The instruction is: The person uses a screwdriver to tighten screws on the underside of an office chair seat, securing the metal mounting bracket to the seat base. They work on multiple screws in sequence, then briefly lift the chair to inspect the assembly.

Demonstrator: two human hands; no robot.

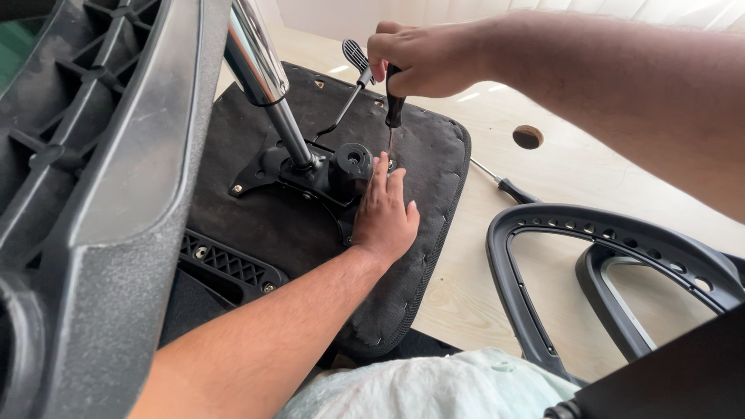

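Observation:
An upturned black office chair seat [434, 147] lies on a pale wooden table [481, 279]. A black metal mechanism plate [268, 167] with a chrome gas cylinder [260, 66] is fixed to its underside. My right hand [423, 54] grips a dark-handled screwdriver [393, 105] held upright, its tip at the plate's right corner. My left hand [384, 213] lies flat on the seat fabric, fingertips by the screwdriver tip and beside the black tension knob [353, 159].
A grey plastic chair base [101, 194] fills the left side, close to the camera. Two black armrest frames [605, 233] lie on the right of the table. A second screwdriver [504, 185] lies by the seat edge, near a round table hole [528, 137]. A lever paddle [355, 56] sticks out behind.

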